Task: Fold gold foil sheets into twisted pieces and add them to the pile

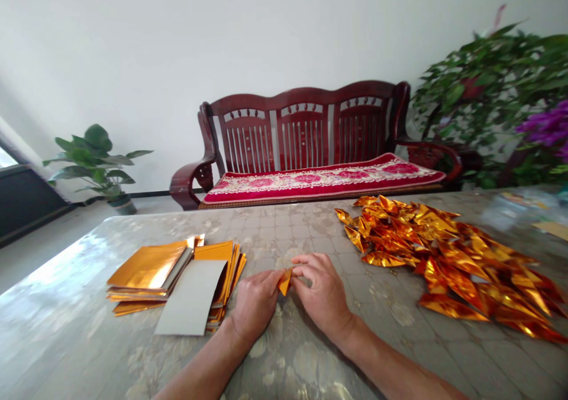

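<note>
Between my two hands is a small piece of folded gold foil paper (pixel 285 282), mostly covered by the fingers. My left hand (pixel 257 298) is closed and pinches its left side. Thumb and fingers of my right hand (pixel 323 290) close on its right side, with the other fingers curled above. To the left lie stacks of gold foil sheets (pixel 148 265), one sheet showing its grey back (pixel 191 299) on top. A large heap of folded gold foil pieces (pixel 448 258) with pointed ends spreads over the right side.
The table (pixel 284 358) has a patterned, glossy cover. Clear plastic wrapping (pixel 517 207) lies at its far right. Behind it stands a dark red wooden bench (pixel 302 128) with a red floral cushion (pixel 323 181). Potted plants (pixel 100 157) flank the bench.
</note>
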`<state>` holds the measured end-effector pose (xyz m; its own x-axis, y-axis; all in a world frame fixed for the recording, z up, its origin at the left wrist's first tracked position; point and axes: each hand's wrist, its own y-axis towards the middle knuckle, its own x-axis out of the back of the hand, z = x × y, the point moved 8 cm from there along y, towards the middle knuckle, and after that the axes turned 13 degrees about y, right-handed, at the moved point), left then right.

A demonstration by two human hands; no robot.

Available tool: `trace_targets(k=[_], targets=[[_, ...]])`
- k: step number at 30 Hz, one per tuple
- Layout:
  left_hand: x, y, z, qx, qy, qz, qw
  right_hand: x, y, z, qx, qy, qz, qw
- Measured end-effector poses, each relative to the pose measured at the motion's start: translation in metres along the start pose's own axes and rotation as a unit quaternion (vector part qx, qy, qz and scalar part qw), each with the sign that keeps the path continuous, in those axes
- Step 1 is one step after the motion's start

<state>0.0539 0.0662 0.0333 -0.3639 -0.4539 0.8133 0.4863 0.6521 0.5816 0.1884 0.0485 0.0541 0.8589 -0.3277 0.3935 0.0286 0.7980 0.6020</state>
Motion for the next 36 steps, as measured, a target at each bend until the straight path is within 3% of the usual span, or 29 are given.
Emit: trace_targets(k=[9, 21, 36], targets=[[0.005, -0.002, -0.011, -0.059, 0.034, -0.026, 0.997, -0.004, -0.001, -0.015, -0.07, 0.027, 0.013, 0.997], [0.006, 0.0, -0.011, -0.022, 0.006, -0.004, 1.0, -0.003, -0.001, 0.0, -0.009, 0.011, 0.004, 1.0], [-0.002, 0.002, 0.005, 0.018, -0.015, 0.034, 0.999, -0.001, 0.003, -0.003, -0.03, 0.001, 0.011, 0.999]])
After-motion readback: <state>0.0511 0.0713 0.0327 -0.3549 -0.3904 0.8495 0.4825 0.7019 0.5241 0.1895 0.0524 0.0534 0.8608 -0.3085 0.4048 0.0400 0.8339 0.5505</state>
